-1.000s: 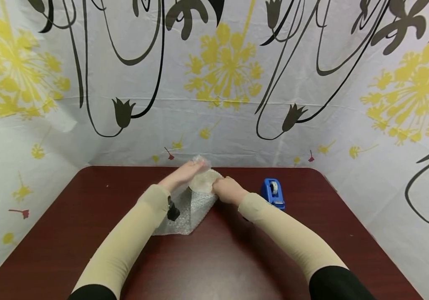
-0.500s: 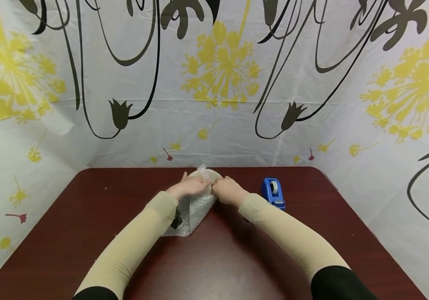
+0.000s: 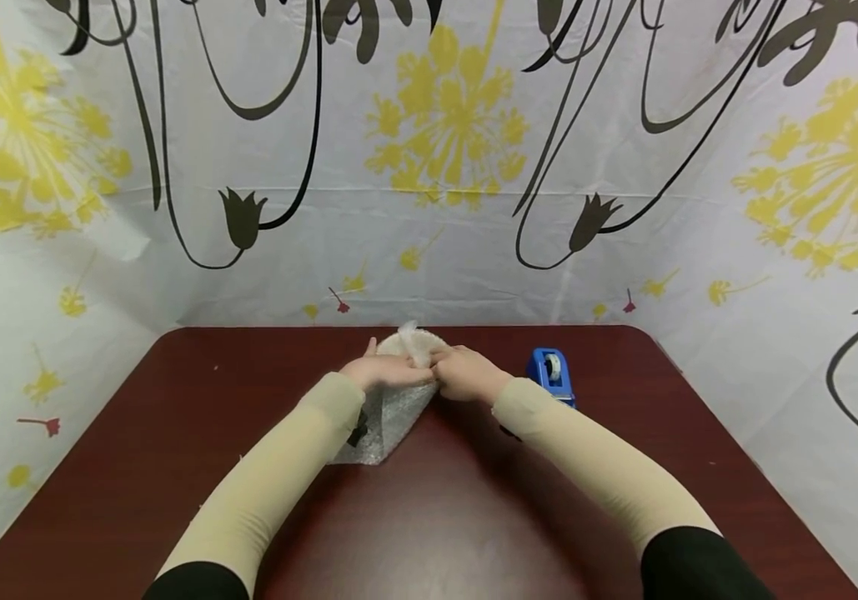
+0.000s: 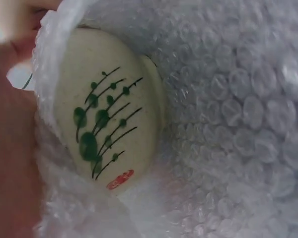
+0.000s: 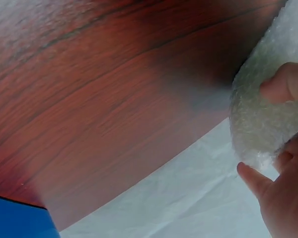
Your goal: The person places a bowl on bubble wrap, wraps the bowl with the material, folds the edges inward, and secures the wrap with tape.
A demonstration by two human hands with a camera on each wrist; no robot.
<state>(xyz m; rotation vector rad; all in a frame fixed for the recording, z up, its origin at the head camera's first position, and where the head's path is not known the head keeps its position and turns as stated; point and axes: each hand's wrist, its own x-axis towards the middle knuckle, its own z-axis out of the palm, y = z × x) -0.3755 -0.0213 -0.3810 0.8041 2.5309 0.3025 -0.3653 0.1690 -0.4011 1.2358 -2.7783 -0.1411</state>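
At the table's far side lies a sheet of bubble wrap [image 3: 391, 421], folded over a rounded cream ceramic piece [image 4: 109, 104] with painted green sprigs and a small red mark. Its exact kind cannot be told, as wrap covers much of it. My left hand [image 3: 387, 371] lies across the wrap with straight fingers and a raised thumb, its fingertips close to my right hand. My right hand [image 3: 469, 373] grips the wrapped edge on the right with curled fingers. In the right wrist view, fingers press against the bubble wrap [image 5: 258, 124].
A blue tape dispenser [image 3: 551, 375] stands on the dark red table [image 3: 436, 517], right of my right hand. Close behind the table's far edge hangs a white patterned sheet [image 3: 474, 287], which also lines both sides.
My left hand has come down and rightward from the bundle's top, drawing a flap of bubble wrap over the ceramic piece towards my right hand. The right hand keeps its grip nearly in place.
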